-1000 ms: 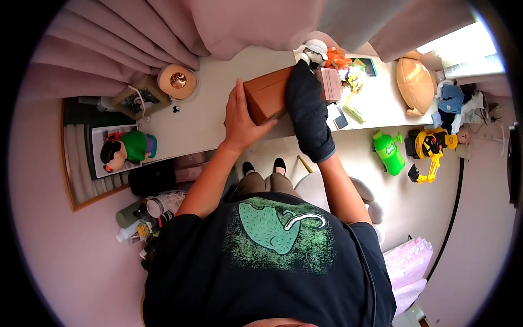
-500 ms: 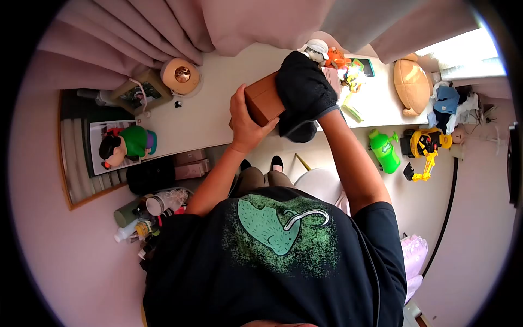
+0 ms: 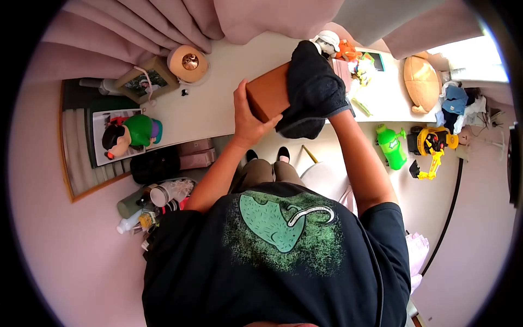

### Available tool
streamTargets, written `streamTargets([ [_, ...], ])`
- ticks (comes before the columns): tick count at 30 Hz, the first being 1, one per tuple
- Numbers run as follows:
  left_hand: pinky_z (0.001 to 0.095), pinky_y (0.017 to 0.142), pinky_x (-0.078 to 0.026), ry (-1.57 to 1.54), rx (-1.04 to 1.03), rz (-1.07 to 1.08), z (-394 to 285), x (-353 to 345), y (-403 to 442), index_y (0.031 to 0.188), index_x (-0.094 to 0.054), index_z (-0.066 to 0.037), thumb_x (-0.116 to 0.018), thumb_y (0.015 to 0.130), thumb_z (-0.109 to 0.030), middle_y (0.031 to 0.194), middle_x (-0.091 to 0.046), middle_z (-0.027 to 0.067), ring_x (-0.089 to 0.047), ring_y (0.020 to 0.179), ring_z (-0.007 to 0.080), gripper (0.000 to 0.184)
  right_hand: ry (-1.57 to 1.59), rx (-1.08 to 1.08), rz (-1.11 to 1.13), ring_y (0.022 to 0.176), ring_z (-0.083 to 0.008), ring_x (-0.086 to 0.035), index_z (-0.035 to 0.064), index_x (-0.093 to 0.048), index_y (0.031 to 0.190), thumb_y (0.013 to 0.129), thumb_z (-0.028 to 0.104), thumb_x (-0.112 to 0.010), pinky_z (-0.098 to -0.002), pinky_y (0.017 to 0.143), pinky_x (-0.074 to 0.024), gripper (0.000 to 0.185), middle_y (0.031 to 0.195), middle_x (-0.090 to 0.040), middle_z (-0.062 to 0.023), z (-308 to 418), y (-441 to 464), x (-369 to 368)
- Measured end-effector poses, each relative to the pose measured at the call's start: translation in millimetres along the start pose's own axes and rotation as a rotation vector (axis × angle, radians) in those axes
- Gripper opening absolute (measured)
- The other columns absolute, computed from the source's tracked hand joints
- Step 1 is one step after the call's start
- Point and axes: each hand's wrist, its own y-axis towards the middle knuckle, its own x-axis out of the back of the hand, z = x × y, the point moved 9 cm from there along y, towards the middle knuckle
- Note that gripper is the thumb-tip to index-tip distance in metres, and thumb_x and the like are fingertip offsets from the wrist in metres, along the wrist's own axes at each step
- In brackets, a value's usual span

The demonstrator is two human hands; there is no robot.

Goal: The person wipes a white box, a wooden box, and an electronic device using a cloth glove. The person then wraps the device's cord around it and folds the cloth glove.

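Above the front part of the long white desk [image 3: 215,111], our left hand [image 3: 250,120] holds the brown, smooth rectangular box [image 3: 268,90], with the fingers at its left end and the thumb on its near side. One second ago the soft black cloth [image 3: 316,87] covered our right hand like a long narrow sleeve; now it is bunched wide against the right end of the box, and a loose fold hangs below. Our right hand is hidden in it, so we cannot tell its grip. On the desk stand a round peach lamp [image 3: 188,64] and a tan plush cushion [image 3: 422,84]. Pink curtains [image 3: 261,19] hang behind; on the floor is a yellow toy excavator [image 3: 433,143].
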Motion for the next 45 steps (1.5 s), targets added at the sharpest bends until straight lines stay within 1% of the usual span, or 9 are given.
streamTargets([
  [2,0.0434,0.100,-0.035,-0.001,-0.040,-0.001,-6.9,-2.9,8.4,0.144,-0.017,-0.006,-0.087,0.057,-0.016,0.127,-0.037,0.0182,-0.041,0.117,0.0359,0.112,0.267,-0.543,0.441,0.098,-0.0411,-0.058,0.0002,-0.056,0.106,0.053,0.034,-0.077,-0.0466,0.090,-0.0441,0.066,0.098,-0.061,-0.0204,-34.6,-5.3,15.5],
  [7,0.0379,0.104,-0.035,-0.244,0.017,0.071,14.5,-0.2,11.9,0.148,-0.012,-0.008,-0.082,0.064,-0.012,0.131,-0.041,0.0114,-0.044,0.121,0.0239,0.110,0.753,-0.267,-0.046,0.116,-0.0382,-0.049,0.0003,-0.040,0.135,0.037,0.027,-0.087,-0.0385,0.103,-0.0350,0.112,0.120,-0.053,-0.0195,-39.0,-55.9,-4.9],
  [12,0.0384,0.104,-0.037,-0.643,0.188,-0.007,23.3,9.4,22.8,0.150,-0.014,-0.010,-0.079,0.068,-0.012,0.133,-0.043,0.0106,-0.046,0.122,0.0249,0.104,0.784,-0.432,-0.173,0.110,-0.0377,-0.050,0.0051,-0.052,0.126,0.042,0.024,-0.088,-0.0402,0.100,-0.0376,0.093,0.120,-0.055,-0.0190,-45.3,-69.9,-14.3],
  [15,0.0450,0.104,-0.039,-1.063,0.442,-0.084,56.3,13.1,17.2,0.151,-0.009,-0.017,-0.064,0.083,-0.018,0.135,-0.044,0.0129,-0.046,0.123,0.0296,0.088,0.755,-0.327,-0.183,0.117,-0.0357,-0.049,0.0029,-0.048,0.130,0.086,0.001,-0.047,-0.0385,0.099,-0.0373,0.044,0.127,-0.053,-0.0162,-32.6,-78.0,-10.3],
  [20,0.0461,0.106,-0.036,-1.279,0.726,-0.111,104.1,4.6,-0.5,0.150,-0.016,-0.017,-0.053,0.090,-0.029,0.144,-0.038,0.0131,-0.042,0.128,0.0308,0.071,0.245,-0.172,-0.310,0.097,-0.0344,-0.058,0.0023,-0.051,0.117,0.081,0.007,-0.046,-0.0400,0.075,-0.0458,0.037,0.105,-0.059,-0.0171,11.2,-84.5,58.9],
  [22,0.0463,0.108,-0.035,-1.340,0.844,-0.093,112.7,-2.4,-10.3,0.150,-0.018,-0.016,-0.049,0.092,-0.032,0.147,-0.035,0.0132,-0.040,0.131,0.0308,0.068,0.287,-0.305,0.388,0.116,-0.0242,-0.053,-0.0012,-0.042,0.133,0.093,0.005,-0.040,-0.0356,0.093,-0.0405,0.041,0.129,-0.053,-0.0162,21.0,-75.8,42.6],
  [27,0.0434,0.103,-0.039,-1.184,1.008,0.099,91.3,-37.8,-55.1,0.137,-0.042,-0.002,-0.050,0.091,-0.044,0.136,-0.048,0.0163,-0.048,0.123,0.0309,0.062,0.929,-0.122,-0.332,0.118,-0.0264,-0.051,-0.0013,-0.051,0.118,0.088,0.012,-0.047,-0.0336,0.101,-0.0393,0.033,0.122,-0.054,-0.0188,-15.4,-73.6,-20.0],
  [37,0.0445,0.104,-0.039,-1.190,1.104,-0.028,59.3,-0.9,-30.1,0.138,-0.041,-0.003,-0.046,0.089,-0.049,0.137,-0.048,0.0155,-0.048,0.124,0.0321,0.068,0.254,-0.265,0.261,0.117,-0.0315,-0.048,0.0006,-0.045,0.128,0.090,0.011,-0.044,-0.0377,0.098,-0.0401,0.040,0.125,-0.050,-0.0195,37.1,-87.7,57.4],
  [45,0.0443,0.105,-0.037,-1.293,0.830,0.031,36.4,-23.2,-7.8,0.139,-0.040,-0.002,-0.045,0.092,-0.041,0.138,-0.046,0.0143,-0.047,0.124,0.0315,0.061,0.372,-0.206,-0.118,0.117,-0.0362,-0.046,0.0035,-0.041,0.136,0.089,0.010,-0.042,-0.0397,0.097,-0.0392,0.047,0.126,-0.048,-0.0207,-18.1,-40.4,29.5],
])
